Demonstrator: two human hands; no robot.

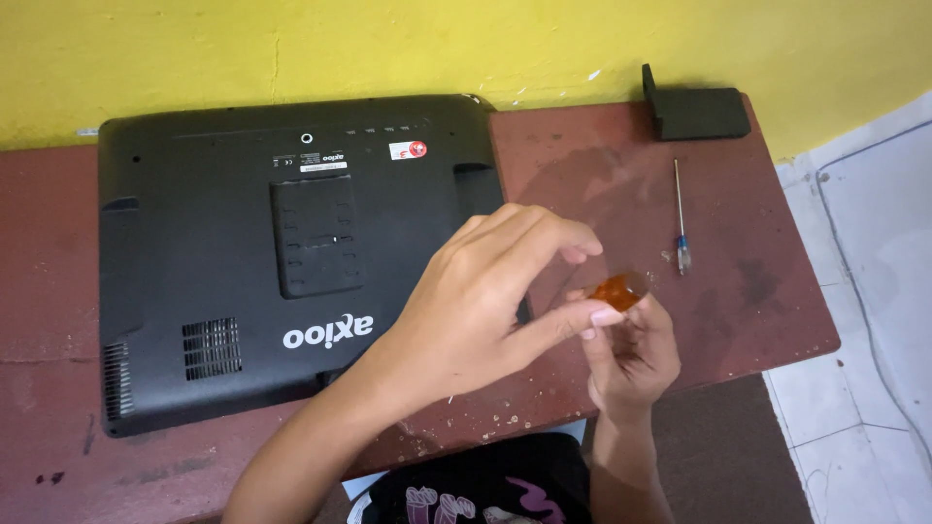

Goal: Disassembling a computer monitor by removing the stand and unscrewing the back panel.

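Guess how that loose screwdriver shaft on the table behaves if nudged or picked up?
The screwdriver shaft is a thin round rod lying flat on the table, so it probably rolls if nudged sideways. It looks like stiff metal, likely light. Being so slim, it may be fiddly to pinch.

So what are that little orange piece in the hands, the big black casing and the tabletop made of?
The orange piece, held by the right hand and touched by the left hand, looks like translucent plastic: light glows through it. The black casing seems matte moulded plastic, with vent slots. The tabletop looks like reddish-brown painted wood, scuffed and worn, though that is less certain.
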